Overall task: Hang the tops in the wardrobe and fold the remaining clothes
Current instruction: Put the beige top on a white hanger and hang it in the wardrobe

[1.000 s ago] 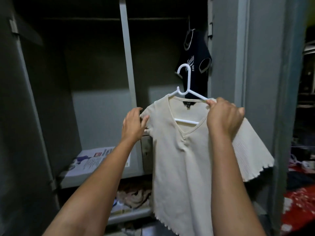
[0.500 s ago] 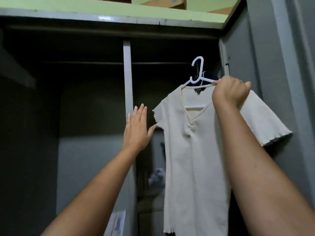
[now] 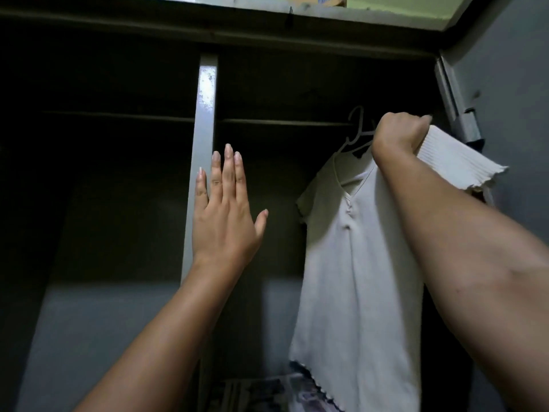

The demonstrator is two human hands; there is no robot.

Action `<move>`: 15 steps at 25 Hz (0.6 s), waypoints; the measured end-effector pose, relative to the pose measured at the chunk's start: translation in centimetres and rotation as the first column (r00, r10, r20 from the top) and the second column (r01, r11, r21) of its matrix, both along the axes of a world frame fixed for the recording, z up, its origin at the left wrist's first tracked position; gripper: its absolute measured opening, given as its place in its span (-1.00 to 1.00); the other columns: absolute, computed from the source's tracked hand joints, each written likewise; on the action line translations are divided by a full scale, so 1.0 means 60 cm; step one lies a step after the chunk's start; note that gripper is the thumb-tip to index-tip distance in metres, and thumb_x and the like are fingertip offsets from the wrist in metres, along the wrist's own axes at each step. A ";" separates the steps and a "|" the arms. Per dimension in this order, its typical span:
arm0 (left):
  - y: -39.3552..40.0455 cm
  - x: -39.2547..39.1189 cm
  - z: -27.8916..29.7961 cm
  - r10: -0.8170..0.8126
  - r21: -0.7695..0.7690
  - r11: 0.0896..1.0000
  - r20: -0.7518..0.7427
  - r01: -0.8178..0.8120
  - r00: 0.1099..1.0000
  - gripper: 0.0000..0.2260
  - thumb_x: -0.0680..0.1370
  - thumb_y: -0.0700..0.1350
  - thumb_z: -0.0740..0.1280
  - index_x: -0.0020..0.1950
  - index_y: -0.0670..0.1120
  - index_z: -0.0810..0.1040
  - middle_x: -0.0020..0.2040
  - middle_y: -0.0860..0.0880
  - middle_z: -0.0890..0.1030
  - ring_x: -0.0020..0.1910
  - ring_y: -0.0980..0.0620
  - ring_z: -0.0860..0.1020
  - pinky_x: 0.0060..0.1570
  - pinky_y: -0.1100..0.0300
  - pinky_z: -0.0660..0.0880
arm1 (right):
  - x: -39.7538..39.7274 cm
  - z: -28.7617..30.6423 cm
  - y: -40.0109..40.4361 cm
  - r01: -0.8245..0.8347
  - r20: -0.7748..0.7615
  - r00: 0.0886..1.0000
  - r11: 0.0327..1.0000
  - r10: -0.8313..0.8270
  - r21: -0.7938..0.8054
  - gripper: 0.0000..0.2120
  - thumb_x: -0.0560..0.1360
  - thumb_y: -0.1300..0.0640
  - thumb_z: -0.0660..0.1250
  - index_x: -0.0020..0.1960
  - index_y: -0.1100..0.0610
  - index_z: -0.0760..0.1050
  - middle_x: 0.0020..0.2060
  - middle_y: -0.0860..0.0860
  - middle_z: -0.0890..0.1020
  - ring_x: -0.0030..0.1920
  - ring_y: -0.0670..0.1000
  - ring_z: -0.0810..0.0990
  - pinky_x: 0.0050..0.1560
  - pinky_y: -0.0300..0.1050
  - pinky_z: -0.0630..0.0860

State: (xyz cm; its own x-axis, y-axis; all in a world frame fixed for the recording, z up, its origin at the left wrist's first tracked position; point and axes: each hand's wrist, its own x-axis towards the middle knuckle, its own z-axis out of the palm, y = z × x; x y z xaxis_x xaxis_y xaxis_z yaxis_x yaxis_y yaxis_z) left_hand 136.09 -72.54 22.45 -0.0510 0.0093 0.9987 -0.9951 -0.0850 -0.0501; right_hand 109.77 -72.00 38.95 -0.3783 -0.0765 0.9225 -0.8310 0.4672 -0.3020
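Head view: cream top (image 3: 359, 263) hangs on a white hanger (image 3: 355, 135) inside the wardrobe's (image 3: 490, 69) right bay. Its hook sits at the rail (image 3: 282, 122), though whether it is over the rail is unclear. Right hand (image 3: 398, 135) is fisted around the hanger's shoulder and the fabric there. Left hand (image 3: 225, 209), flat with fingers spread, is raised before the centre post (image 3: 202, 144), well left of the top.

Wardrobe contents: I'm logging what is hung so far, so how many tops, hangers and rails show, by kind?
Cream tops: 1, the cream top, right hand shut on its shoulder
White hangers: 1, the hanger
Rails: 1, the rail
Total: 3
The left hand is open and holds nothing.
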 end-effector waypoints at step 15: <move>-0.001 0.000 -0.005 0.079 0.010 0.997 0.042 -0.079 0.996 -0.15 0.53 0.32 -0.02 0.53 -0.24 -0.27 0.56 -0.20 -0.19 0.54 -0.14 -0.21 0.50 -0.09 -0.12 | 0.017 -0.082 -0.063 0.260 -0.245 0.937 0.966 -0.249 0.010 -0.50 0.52 0.20 0.10 0.44 0.27 0.17 0.34 0.22 0.32 0.36 0.20 0.31 0.40 0.03 0.12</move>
State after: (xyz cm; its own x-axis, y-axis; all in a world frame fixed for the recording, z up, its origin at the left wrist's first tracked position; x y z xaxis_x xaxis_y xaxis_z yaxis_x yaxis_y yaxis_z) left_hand 136.09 -72.60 22.15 -0.0924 -0.0083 0.9957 -0.9824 -0.1625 -0.0926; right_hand 110.76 -75.76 34.01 -0.1583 -0.0470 0.9863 -0.7278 0.6805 -0.0844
